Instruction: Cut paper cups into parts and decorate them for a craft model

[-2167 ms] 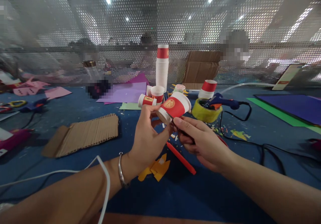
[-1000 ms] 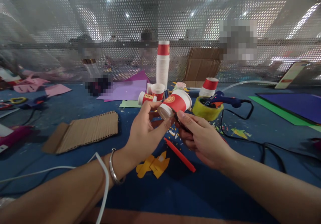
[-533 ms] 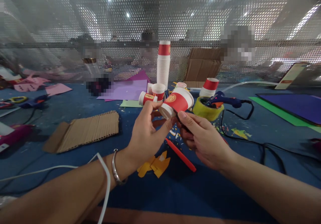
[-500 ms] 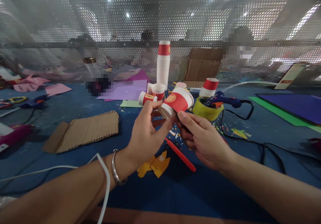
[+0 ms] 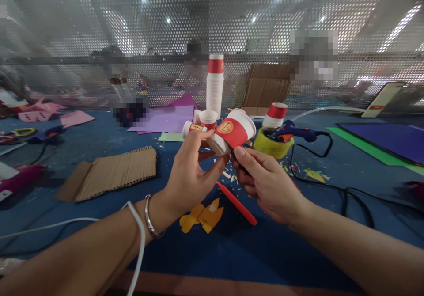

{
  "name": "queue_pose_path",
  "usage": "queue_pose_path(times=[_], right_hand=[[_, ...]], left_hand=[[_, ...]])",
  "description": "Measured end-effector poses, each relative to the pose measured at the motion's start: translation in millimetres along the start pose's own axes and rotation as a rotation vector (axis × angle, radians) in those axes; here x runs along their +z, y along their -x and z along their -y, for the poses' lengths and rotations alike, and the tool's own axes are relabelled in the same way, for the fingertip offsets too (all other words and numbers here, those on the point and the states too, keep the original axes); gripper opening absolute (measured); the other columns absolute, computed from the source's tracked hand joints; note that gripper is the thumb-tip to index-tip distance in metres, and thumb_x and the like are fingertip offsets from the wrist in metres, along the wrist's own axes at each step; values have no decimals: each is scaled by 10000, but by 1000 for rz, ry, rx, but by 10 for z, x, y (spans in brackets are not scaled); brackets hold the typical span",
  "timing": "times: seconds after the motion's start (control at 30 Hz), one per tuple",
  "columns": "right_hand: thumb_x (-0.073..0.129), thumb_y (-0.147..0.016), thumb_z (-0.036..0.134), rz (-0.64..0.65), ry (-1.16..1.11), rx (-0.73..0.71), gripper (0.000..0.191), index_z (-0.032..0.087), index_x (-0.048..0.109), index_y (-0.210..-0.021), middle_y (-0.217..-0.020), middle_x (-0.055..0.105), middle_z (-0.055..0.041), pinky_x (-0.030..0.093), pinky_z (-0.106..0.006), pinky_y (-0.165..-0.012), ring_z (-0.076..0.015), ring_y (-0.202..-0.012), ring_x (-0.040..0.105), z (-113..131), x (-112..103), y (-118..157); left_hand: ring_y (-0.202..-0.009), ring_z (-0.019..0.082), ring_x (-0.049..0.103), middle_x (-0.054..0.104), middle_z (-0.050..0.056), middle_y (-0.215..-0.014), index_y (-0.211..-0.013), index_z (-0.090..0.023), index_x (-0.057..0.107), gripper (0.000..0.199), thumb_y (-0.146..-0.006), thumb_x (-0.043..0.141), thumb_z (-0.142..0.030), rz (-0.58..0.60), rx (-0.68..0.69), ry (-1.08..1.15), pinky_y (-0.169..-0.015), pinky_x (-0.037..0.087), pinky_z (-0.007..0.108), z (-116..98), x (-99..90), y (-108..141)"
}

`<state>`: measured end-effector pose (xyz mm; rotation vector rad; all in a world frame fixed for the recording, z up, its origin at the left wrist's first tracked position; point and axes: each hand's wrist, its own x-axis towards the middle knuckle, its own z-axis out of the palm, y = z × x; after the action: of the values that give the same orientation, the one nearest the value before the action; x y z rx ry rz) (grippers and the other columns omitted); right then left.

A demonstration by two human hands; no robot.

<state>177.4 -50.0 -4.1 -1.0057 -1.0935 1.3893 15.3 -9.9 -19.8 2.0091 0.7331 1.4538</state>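
A red-and-white paper cup point(image 5: 236, 130) with a gold round emblem is held tilted on its side, its rim facing up and right. My left hand point(image 5: 190, 168) grips the cup's base end between fingers and thumb. Close against the cup's lower side is my right hand point(image 5: 265, 181), closed around a dark tool point(image 5: 232, 153) that is mostly hidden by the fingers; its tip touches or nearly touches the cup near the base. Below the hands lie a red-orange marker pen point(image 5: 237, 204) and yellow-orange paper pieces point(image 5: 202, 216).
Paper cups stand in a tall stack point(image 5: 215, 86) at the back. A blue glue gun point(image 5: 294, 131) rests on a yellow tape roll point(image 5: 273, 145), with its black cable point(image 5: 324, 185) trailing right. Corrugated cardboard point(image 5: 115, 174) lies left. A white cable point(image 5: 139, 243) crosses my left forearm.
The cup has turned slightly in my left hand, so its emblem faces me a little more. My right hand has stayed in nearly the same place.
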Motion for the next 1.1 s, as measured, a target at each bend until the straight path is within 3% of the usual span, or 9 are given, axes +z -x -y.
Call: queue_pose_path(times=[0.27,0.5,0.7,1.1], right_hand=[[773,-730,661,-4,-1,-10,543,200,491,-677,-594,303,79,120,-205,-394,-52,-488,221,5,-5,-15],[748,-774,643,4,-4,-39,515,195,504,-705,-591,311,82,119,-198,-392,-51,-491,219,-39,-24,-29],[724,-803,634,23,19,-48,496,196,507,-720,-603,330,81,122,-207,-389,-51,-489,232,-52,-23,-38],[633,-897,612,51,103,-120,462,207,492,-725,-553,332,86,152,-217,-386,-58,-462,259,-96,-33,-13]], left_hand=[[-1147,272,625,576,104,-1268,-1252,-249,541,478,-826,746,-178,-35,120,-196,-973,580,440,16,-41,-46],[-994,199,675,659,78,-1118,-1104,-198,535,309,-884,716,-318,14,-203,292,-858,597,350,-26,26,-101],[-927,172,682,691,61,-1044,-1066,-187,560,291,-867,734,-307,-34,-288,351,-872,587,345,-49,40,-93],[-1054,202,649,617,124,-1185,-1171,-176,524,324,-899,694,-220,-76,-58,171,-894,590,344,-106,45,-16]])
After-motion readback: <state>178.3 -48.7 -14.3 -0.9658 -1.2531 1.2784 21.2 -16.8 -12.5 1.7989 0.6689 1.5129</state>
